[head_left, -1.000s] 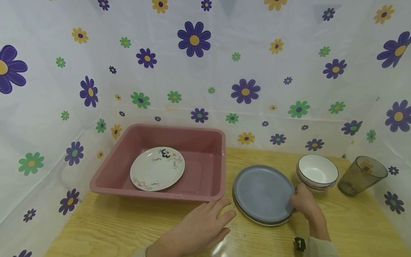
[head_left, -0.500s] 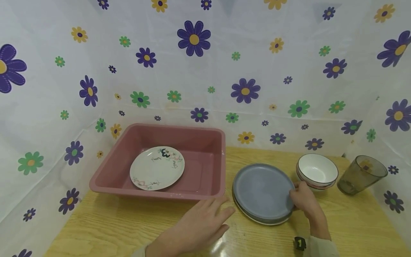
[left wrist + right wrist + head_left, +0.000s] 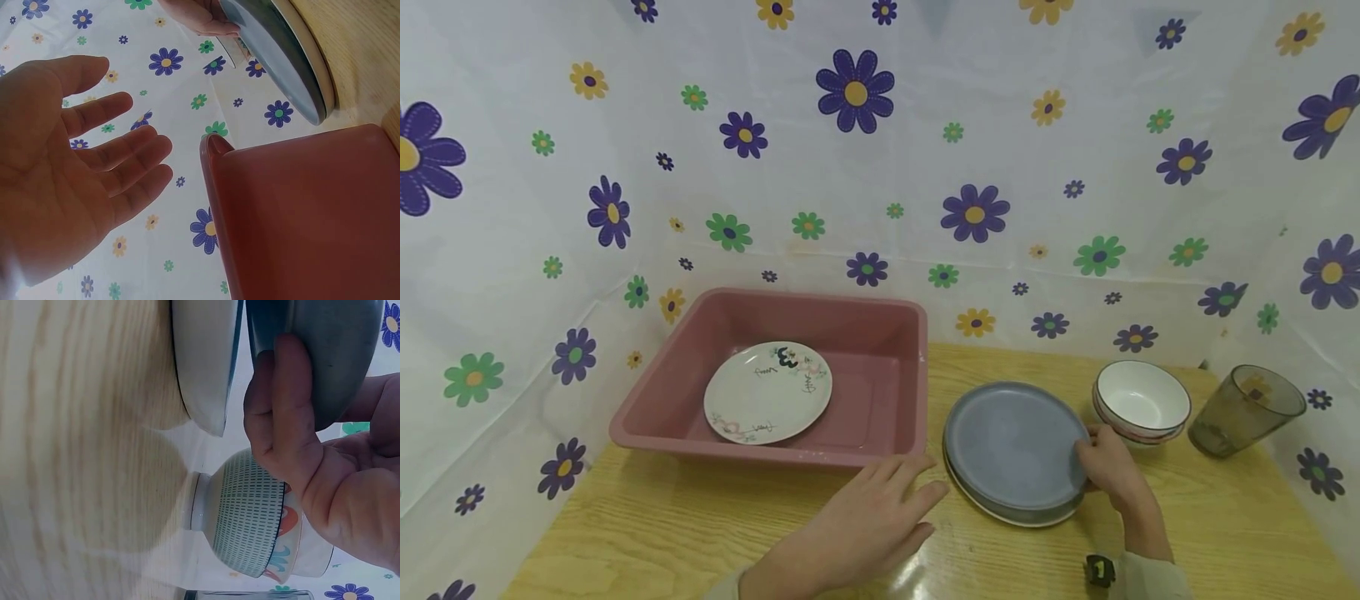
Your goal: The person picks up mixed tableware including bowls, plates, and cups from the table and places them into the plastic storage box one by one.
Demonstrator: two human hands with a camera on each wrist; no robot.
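In the head view, my right hand [image 3: 1112, 471] pinches the right rim of a round blue-grey plate [image 3: 1015, 446]. Its fingers curl under the rim with the thumb on the other side, as the right wrist view shows. Below it lies a pale plate [image 3: 203, 359] on the table, with a gap between the two at this side. My left hand [image 3: 865, 521] hovers over the table, fingers spread and relaxed, holding nothing. It is nearest to the front right corner of the pink basin [image 3: 760, 454] and left of the plates.
A white plate with a floral pattern [image 3: 767, 396] lies inside the basin. Right of the plates stand stacked bowls [image 3: 1142, 404], close to my right hand, then a smoky drinking glass [image 3: 1243, 412]. Flower-printed sheeting [image 3: 910, 158] encloses the wooden table [image 3: 685, 533] at the back and sides.
The right side of the blue-grey plate has risen slightly off the pale plate in my right hand's grip. My left hand has barely moved.
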